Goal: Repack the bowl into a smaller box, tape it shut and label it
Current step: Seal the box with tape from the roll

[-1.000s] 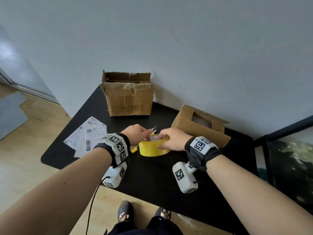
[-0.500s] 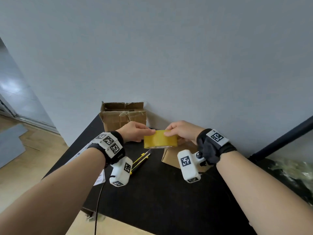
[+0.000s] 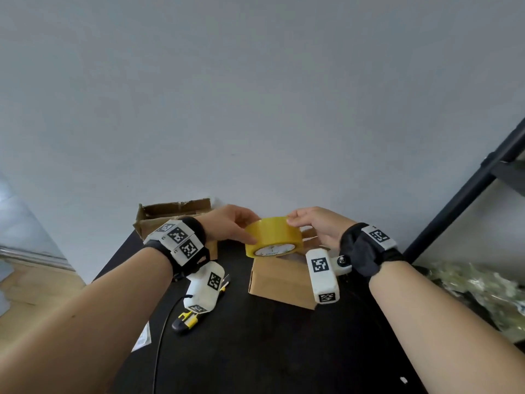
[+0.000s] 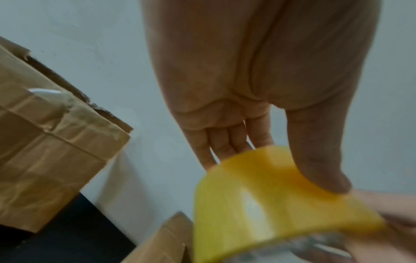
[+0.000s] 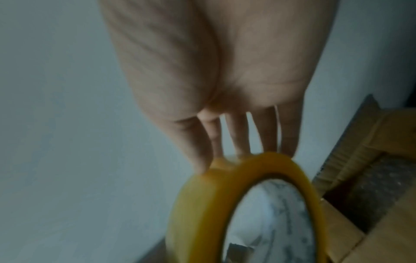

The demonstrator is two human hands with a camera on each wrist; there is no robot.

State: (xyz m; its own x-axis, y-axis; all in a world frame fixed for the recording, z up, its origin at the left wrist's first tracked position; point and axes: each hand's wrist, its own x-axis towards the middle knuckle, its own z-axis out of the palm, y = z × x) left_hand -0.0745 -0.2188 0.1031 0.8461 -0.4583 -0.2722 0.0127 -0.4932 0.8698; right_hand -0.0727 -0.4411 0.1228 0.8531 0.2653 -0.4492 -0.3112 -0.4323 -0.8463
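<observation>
Raised off the counter (image 3: 255, 351) since a second ago, the tape roll (image 3: 273, 237) now hangs mid-frame above the smaller box (image 3: 279, 282), left hand (image 3: 227, 226) and right hand (image 3: 315, 226) both pinching its rim. Best to turn it slowly, feeling for the loose end with a thumbnail. That end is not discernible; the wrist views are blurred, and the bowl is hidden under wrapping.

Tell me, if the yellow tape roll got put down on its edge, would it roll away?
Probably. The round yellow tape roll is a smooth ring, so on its edge it could roll across the flat black table. Laid flat, it should stay put. It looks stiff: the left hand and right hand grip it without squashing it.
</observation>
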